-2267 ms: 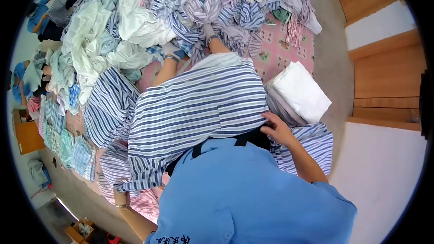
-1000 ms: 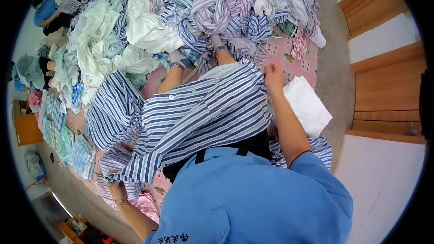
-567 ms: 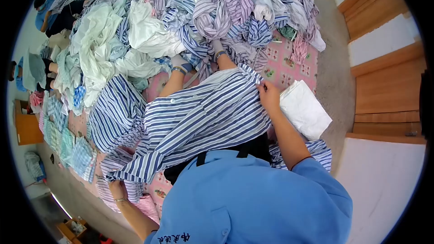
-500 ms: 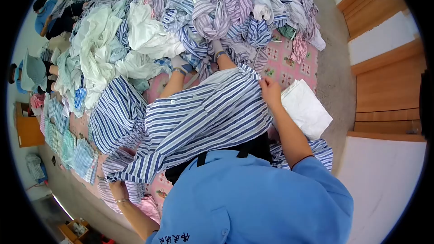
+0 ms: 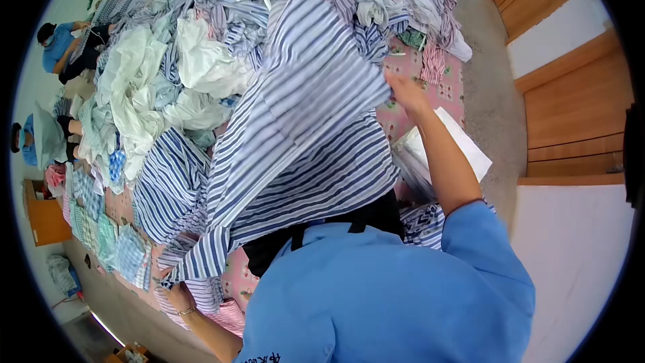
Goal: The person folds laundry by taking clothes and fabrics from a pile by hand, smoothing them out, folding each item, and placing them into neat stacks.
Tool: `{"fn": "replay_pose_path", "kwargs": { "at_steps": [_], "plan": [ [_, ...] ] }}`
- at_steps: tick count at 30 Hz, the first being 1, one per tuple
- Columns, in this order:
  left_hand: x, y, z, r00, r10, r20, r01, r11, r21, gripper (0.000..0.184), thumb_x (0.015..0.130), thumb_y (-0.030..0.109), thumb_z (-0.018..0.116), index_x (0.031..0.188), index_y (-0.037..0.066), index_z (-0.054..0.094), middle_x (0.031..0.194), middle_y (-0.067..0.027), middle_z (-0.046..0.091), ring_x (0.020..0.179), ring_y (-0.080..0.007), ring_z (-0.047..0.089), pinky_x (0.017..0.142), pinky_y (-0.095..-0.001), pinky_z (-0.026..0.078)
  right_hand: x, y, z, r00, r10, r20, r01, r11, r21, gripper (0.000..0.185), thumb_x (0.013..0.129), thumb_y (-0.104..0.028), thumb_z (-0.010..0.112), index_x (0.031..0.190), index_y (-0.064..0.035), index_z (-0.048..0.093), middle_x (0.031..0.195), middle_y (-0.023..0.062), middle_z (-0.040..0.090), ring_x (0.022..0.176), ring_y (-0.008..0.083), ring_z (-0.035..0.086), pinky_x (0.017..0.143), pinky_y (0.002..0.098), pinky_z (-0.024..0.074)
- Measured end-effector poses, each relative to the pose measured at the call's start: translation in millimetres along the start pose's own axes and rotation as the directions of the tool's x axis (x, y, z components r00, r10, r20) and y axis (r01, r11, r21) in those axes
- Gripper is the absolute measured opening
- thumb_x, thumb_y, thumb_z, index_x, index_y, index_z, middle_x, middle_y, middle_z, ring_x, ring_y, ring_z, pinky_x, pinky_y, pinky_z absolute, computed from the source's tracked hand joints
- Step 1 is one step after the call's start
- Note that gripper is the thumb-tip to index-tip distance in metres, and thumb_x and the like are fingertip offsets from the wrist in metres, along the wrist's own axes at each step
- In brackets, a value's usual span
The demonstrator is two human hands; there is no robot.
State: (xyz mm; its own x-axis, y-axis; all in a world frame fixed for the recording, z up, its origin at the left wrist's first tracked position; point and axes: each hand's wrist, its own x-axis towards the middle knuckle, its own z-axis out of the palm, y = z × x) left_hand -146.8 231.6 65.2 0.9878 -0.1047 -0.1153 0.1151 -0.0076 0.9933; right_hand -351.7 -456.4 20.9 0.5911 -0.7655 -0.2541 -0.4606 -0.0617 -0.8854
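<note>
Blue-and-white striped long-sleeved shirt [image 5: 295, 128] spread over the seated person's lap, both hands on it. Left hand [image 5: 177, 296], bracelet at wrist, has fingers curled closed round the cuff end of a sleeve, low at left; exact finger placement partly hidden by fabric. Right hand [image 5: 405, 91] out in front at right, fingers pinched together on the shirt's edge, arm reaching forward. Upper layer of the shirt is lifted and flared to a peak, a bit motion-blurred, with the darker-striped lower layer lying flatter beneath, against the waist. Big heap of mixed striped laundry [image 5: 222, 10] ahead, white crumpled cloth [image 5: 205, 60] in it. Rumpled navy-striped garment [image 5: 168, 185] just left of the shirt; folded checked garments [image 5: 131, 249] further left. Red-striped cloth [image 5: 232, 316] near left forearm. White folded cloth [image 5: 463, 141] by right forearm, partly hidden behind it; more striped fabric [image 5: 423, 223] near right hip. Pink patterned sheet [image 5: 447, 94] underneath. Two co-workers, one upper left [image 5: 60, 44], one nearer [image 5: 29, 141], sit among clothes. Wooden doors [image 5: 578, 104] at right.
</note>
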Motion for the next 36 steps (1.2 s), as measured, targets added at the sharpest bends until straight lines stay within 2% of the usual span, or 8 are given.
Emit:
{"fn": "replay_pose_path", "kwargs": {
  "at_steps": [6, 9, 12, 16, 20, 24, 28, 36],
  "plan": [
    [11, -17, -33, 0.990, -0.068, 0.121, 0.056, 0.993, 0.101, 0.034, 0.076, -0.004, 0.052, 0.110, -0.001, 0.051, 0.101, -0.0067, 0.056, 0.092, -0.0150, 0.054, 0.084, -0.0282, 0.042, -113, 59, -7, 0.857, 0.420, 0.299, -0.488, 0.847, 0.209, 0.046, 0.094, -0.044, 0.045, 0.119, -0.0067, 0.054, 0.113, 0.0047, 0.058, 0.104, 0.0158, 0.051, 0.088, 0.0344, 0.0410],
    [8, -6, -10, 0.994, -0.080, 0.075, 0.074, 0.994, 0.085, 0.026, 0.076, -0.002, 0.053, 0.102, 0.000, 0.052, 0.091, -0.0046, 0.055, 0.084, -0.0125, 0.051, 0.078, -0.0259, 0.039, -136, 86, -9, 0.803, 0.367, 0.468, -0.505, 0.837, 0.211, 0.040, 0.093, -0.033, 0.051, 0.126, -0.0096, 0.047, 0.117, 0.0040, 0.056, 0.108, 0.0156, 0.050, 0.090, 0.0331, 0.0402],
    [14, -14, -22, 0.994, -0.099, 0.043, 0.096, 0.993, 0.062, 0.030, 0.076, -0.003, 0.054, 0.105, 0.000, 0.052, 0.094, -0.0050, 0.055, 0.086, -0.0129, 0.052, 0.080, -0.0260, 0.040, -148, 72, -3, 0.829, 0.321, 0.458, -0.394, 0.916, 0.070, 0.039, 0.089, -0.014, 0.057, 0.126, -0.0093, 0.046, 0.116, 0.0048, 0.056, 0.110, 0.0176, 0.050, 0.093, 0.0338, 0.0394],
    [13, -16, -22, 0.996, -0.079, 0.043, 0.077, 0.996, 0.041, 0.033, 0.075, -0.004, 0.053, 0.107, 0.000, 0.052, 0.097, -0.0055, 0.055, 0.089, -0.0134, 0.052, 0.082, -0.0264, 0.040, -140, 104, 14, 0.885, 0.244, 0.397, -0.340, 0.920, 0.193, 0.047, 0.080, 0.005, 0.059, 0.124, -0.0059, 0.047, 0.113, 0.0067, 0.057, 0.106, 0.0169, 0.053, 0.095, 0.0330, 0.0396],
    [9, -11, -22, 0.995, -0.093, 0.038, 0.089, 0.991, 0.096, 0.033, 0.074, -0.004, 0.052, 0.107, 0.000, 0.052, 0.097, -0.0055, 0.055, 0.090, -0.0136, 0.051, 0.082, -0.0263, 0.040, -142, 93, 13, 0.909, 0.240, 0.340, -0.317, 0.929, 0.191, 0.041, 0.078, -0.003, 0.065, 0.118, -0.0046, 0.054, 0.102, 0.0073, 0.063, 0.093, 0.0174, 0.058, 0.082, 0.0312, 0.0449],
    [13, -11, -22, 0.995, -0.084, 0.046, 0.079, 0.992, 0.099, 0.031, 0.074, -0.003, 0.052, 0.104, 0.000, 0.052, 0.095, -0.0049, 0.054, 0.088, -0.0133, 0.051, 0.082, -0.0260, 0.040, -136, 59, -1, 0.960, 0.166, 0.226, -0.087, 0.942, -0.323, 0.037, 0.074, -0.008, 0.068, 0.109, -0.0028, 0.058, 0.093, 0.0148, 0.065, 0.086, 0.0267, 0.063, 0.077, 0.0356, 0.0480],
    [14, -4, -7, 0.994, -0.042, 0.103, 0.034, 0.996, 0.079, 0.028, 0.074, -0.002, 0.053, 0.102, 0.000, 0.052, 0.092, -0.0042, 0.054, 0.086, -0.0125, 0.051, 0.082, -0.0258, 0.040, -141, 16, 1, 0.951, 0.148, 0.270, 0.016, 0.851, -0.524, 0.036, 0.075, -0.007, 0.070, 0.108, -0.0012, 0.057, 0.088, 0.0093, 0.064, 0.084, 0.0208, 0.061, 0.079, 0.0328, 0.0473],
    [10, -12, -16, 0.996, -0.056, 0.070, 0.051, 0.996, 0.067, 0.027, 0.076, -0.003, 0.053, 0.103, -0.001, 0.052, 0.095, -0.0047, 0.056, 0.089, -0.0132, 0.052, 0.082, -0.0269, 0.041, -134, 74, 14, 0.948, 0.183, 0.261, -0.166, 0.983, -0.083, 0.026, 0.080, 0.002, 0.061, 0.106, -0.0010, 0.058, 0.093, 0.0038, 0.064, 0.084, 0.0116, 0.059, 0.078, 0.0255, 0.0469]
  ]
}}
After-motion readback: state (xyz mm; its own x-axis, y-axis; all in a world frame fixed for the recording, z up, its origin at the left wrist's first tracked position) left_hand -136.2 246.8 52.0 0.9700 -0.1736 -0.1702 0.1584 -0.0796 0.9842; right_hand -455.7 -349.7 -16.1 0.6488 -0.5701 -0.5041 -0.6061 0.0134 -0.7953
